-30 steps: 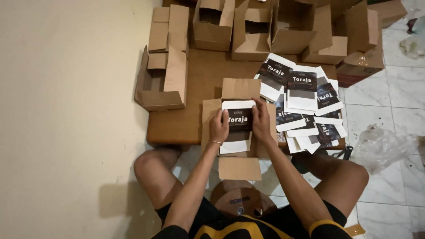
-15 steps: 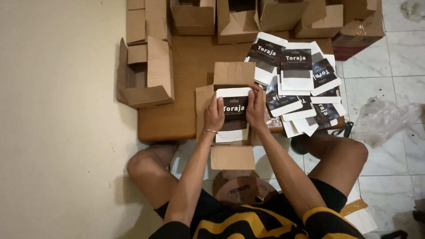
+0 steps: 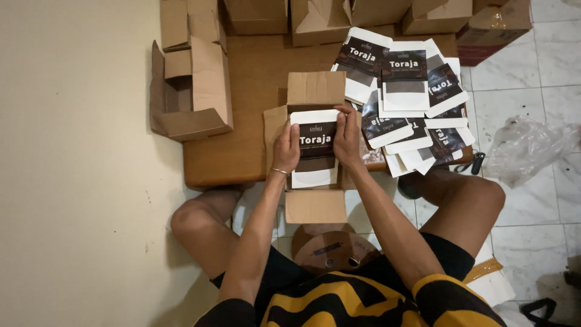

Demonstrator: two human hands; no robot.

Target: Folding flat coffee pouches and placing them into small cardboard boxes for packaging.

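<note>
A white pouch with a black label lies in an open flat cardboard box on a low wooden table. My left hand grips the pouch's left edge. My right hand presses on its right edge and top corner. The box's flaps stand open at the far side, at the left and toward me. A thin bracelet sits on my left wrist.
A fanned heap of the same pouches lies to the right on the table. Folded cardboard boxes stand at the left and along the far edge. A clear plastic bag lies on the tiled floor at right. A round tape roll rests between my legs.
The view has shifted, so everything sits higher and further left in frame. Both hands have stayed on the pouch, pressing it down into the open box.
</note>
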